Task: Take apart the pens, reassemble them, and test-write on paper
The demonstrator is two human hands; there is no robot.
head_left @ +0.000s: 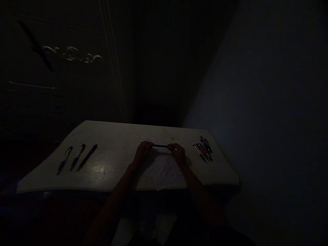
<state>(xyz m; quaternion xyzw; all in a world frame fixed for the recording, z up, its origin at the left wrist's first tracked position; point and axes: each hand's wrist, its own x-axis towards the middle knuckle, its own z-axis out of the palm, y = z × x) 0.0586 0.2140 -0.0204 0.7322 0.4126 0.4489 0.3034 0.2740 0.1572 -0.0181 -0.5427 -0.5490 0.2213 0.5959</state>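
A slim dark pen [160,146] is held level between my two hands, over the middle of the table. Its left end is pinched in the fingers of my left hand [142,151]. My right hand [178,152] grips the other end. Beneath the hands lies a thin, creased sheet with a faint pattern [167,174], reaching the table's front edge. The dim light hides the pen's finer details.
Three pens [87,157] lie spaced apart on the left of the pale table [115,136]. Several more pens [204,150] are bunched on the right. A bluish wall [269,102] rises at the right; dark furniture with an ornate trim [73,54] stands at the left.
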